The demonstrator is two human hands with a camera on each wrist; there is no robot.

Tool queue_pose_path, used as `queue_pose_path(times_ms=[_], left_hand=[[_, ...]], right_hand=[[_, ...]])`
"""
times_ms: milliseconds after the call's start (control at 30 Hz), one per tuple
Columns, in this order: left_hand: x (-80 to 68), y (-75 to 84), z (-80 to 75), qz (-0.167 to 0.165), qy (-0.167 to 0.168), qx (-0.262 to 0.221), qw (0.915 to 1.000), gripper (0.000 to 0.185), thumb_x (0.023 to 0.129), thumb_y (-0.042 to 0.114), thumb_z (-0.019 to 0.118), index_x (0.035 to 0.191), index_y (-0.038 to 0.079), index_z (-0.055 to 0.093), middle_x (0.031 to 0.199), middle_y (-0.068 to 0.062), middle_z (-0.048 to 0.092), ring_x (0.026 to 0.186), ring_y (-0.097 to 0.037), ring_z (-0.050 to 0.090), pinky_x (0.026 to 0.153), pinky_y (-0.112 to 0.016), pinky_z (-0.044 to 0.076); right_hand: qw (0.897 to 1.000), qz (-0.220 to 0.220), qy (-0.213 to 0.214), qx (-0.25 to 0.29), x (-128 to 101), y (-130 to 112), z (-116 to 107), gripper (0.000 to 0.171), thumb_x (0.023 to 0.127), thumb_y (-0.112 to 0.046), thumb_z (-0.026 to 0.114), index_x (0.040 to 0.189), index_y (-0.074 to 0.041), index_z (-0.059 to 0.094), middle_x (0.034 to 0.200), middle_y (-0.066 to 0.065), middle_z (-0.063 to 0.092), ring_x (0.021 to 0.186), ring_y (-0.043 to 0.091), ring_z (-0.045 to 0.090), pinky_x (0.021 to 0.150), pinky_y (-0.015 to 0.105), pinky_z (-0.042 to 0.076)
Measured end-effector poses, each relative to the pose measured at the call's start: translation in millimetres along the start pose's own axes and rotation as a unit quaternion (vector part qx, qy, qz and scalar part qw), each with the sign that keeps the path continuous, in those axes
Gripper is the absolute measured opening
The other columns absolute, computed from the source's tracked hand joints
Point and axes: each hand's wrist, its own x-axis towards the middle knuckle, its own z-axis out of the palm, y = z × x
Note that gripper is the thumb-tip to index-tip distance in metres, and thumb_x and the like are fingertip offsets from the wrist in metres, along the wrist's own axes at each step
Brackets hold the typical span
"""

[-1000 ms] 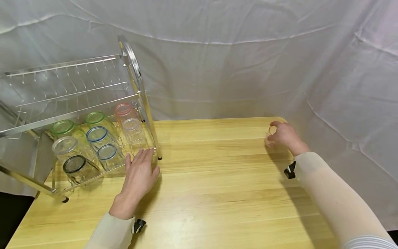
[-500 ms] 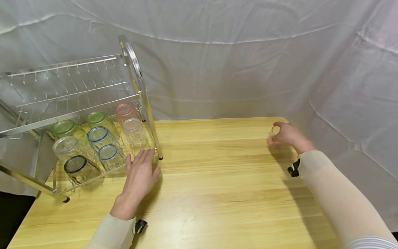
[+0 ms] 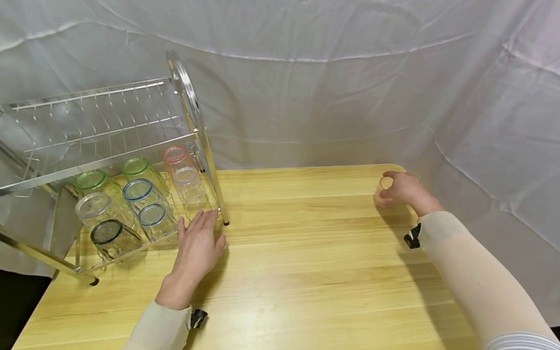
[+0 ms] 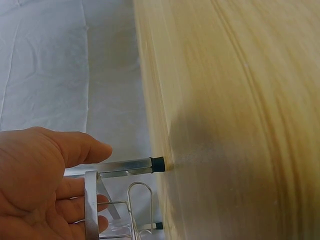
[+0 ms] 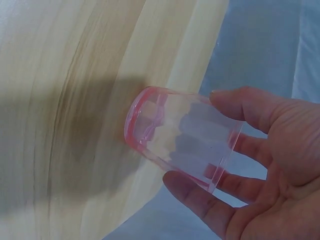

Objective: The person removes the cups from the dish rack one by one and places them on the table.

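Observation:
At the table's far right corner my right hand holds a clear cup with a pink tint, thumb on one side and fingers on the other. The cup's thick pink end is down at the tabletop. My left hand rests at the front right of the metal dish rack, fingers extended and touching its lower rail. In the left wrist view the thumb is straight and the fingertips show past the rail. No cup is in the left hand.
Several glasses stand upside down on the rack's lower tier, among them a red one, a blue one, a green one and a black one. A grey cloth hangs behind the wooden table.
My right hand and the pink cup have shifted slightly to the right since a second ago, then held nearly still. The left hand stays at the rack.

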Motion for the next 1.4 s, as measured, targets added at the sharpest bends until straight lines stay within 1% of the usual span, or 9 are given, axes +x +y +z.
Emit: queue_pose_path(times_ms=[300, 533, 600, 667, 833, 967, 1133, 1267, 1400], left_hand=[[-1.4, -1.0, -2.1, -0.002, 0.0, -0.005, 1.0, 0.066, 0.096, 0.014, 0.074, 0.154, -0.001, 0.048, 0.156, -0.025, 0.052, 0.152, -0.048, 0.038, 0.124, -0.076, 0.007], [2.2, 3.6, -3.1, -0.004, -0.02, -0.001, 0.9998, 0.069, 0.096, 0.017, 0.075, 0.155, -0.001, 0.046, 0.157, -0.025, 0.05, 0.152, -0.048, 0.037, 0.125, -0.075, 0.006], [2.8, 5.1, -3.2, -0.002, -0.024, 0.002, 0.9997, 0.07, 0.096, 0.019, 0.075, 0.156, -0.001, 0.046, 0.158, -0.025, 0.05, 0.152, -0.049, 0.037, 0.125, -0.075, 0.007], [3.2, 5.5, -3.2, 0.0, -0.027, 0.004, 0.9996, 0.07, 0.096, 0.02, 0.076, 0.156, -0.001, 0.046, 0.158, -0.025, 0.05, 0.152, -0.049, 0.037, 0.125, -0.074, 0.008], [2.5, 3.9, -8.2, -0.005, -0.035, 0.012, 0.9993, 0.072, 0.096, 0.022, 0.076, 0.157, -0.001, 0.044, 0.159, -0.025, 0.048, 0.152, -0.049, 0.037, 0.125, -0.074, 0.01], [4.6, 3.1, -16.6, -0.006, -0.048, 0.007, 0.9988, 0.072, 0.098, 0.024, 0.074, 0.158, -0.001, 0.042, 0.16, -0.027, 0.046, 0.152, -0.049, 0.037, 0.124, -0.075, 0.014], [14.3, 3.4, -29.6, -0.007, -0.058, -0.019, 0.9981, 0.07, 0.1, 0.02, 0.068, 0.159, -0.004, 0.039, 0.16, -0.03, 0.043, 0.15, -0.05, 0.039, 0.123, -0.071, 0.026], [29.8, 3.3, -46.0, -0.015, -0.044, -0.044, 0.9979, 0.068, 0.1, 0.014, 0.065, 0.159, -0.005, 0.037, 0.161, -0.032, 0.041, 0.148, -0.052, 0.04, 0.123, -0.064, 0.032], [52.0, 2.9, -66.4, -0.012, -0.023, -0.021, 0.9994, 0.066, 0.1, 0.012, 0.063, 0.159, -0.005, 0.037, 0.16, -0.032, 0.041, 0.145, -0.054, 0.042, 0.122, -0.065, 0.035]], right_hand=[[1.0, -0.004, -0.012, -0.002, 1.6, -3.2, -1.8, 0.076, 0.094, -0.027, 0.066, 0.157, 0.005, 0.038, 0.143, 0.039, 0.054, 0.129, 0.057, 0.052, 0.109, 0.07, 0.043], [0.999, 0.001, -0.032, 0.008, -2.9, 2.9, -3.6, 0.08, 0.094, -0.024, 0.065, 0.158, 0.009, 0.031, 0.114, 0.031, 0.071, 0.099, 0.041, 0.056, 0.098, 0.063, 0.047], [0.999, 0.003, -0.037, 0.008, -4.5, 5.4, -4.2, 0.078, 0.095, -0.024, 0.064, 0.158, 0.01, 0.031, 0.112, 0.03, 0.072, 0.1, 0.042, 0.057, 0.098, 0.064, 0.048], [0.999, 0.0, -0.034, 0.004, -5.1, 7.3, -4.6, 0.077, 0.096, -0.025, 0.064, 0.156, 0.01, 0.033, 0.125, 0.034, 0.068, 0.111, 0.046, 0.056, 0.101, 0.068, 0.047], [0.999, -0.01, -0.03, -0.011, -0.6, 5.0, -4.3, 0.074, 0.095, -0.026, 0.064, 0.155, 0.008, 0.036, 0.139, 0.04, 0.057, 0.125, 0.057, 0.051, 0.104, 0.071, 0.045], [0.999, -0.012, -0.032, -0.013, 1.8, 3.2, -3.7, 0.074, 0.095, -0.027, 0.064, 0.154, 0.007, 0.037, 0.134, 0.037, 0.062, 0.122, 0.056, 0.054, 0.102, 0.071, 0.046], [0.999, -0.013, -0.034, -0.009, 0.7, 4.9, -2.7, 0.075, 0.094, -0.027, 0.065, 0.155, 0.007, 0.037, 0.118, 0.029, 0.072, 0.109, 0.046, 0.059, 0.1, 0.071, 0.047], [0.999, -0.011, -0.035, -0.004, 1.3, 4.9, -2.6, 0.077, 0.094, -0.026, 0.066, 0.156, 0.007, 0.035, 0.107, 0.021, 0.076, 0.103, 0.043, 0.058, 0.098, 0.068, 0.048], [0.999, -0.012, -0.036, -0.003, 3.6, 3.8, -2.1, 0.077, 0.095, -0.026, 0.065, 0.157, 0.008, 0.034, 0.094, 0.013, 0.076, 0.102, 0.042, 0.057, 0.097, 0.067, 0.048]])
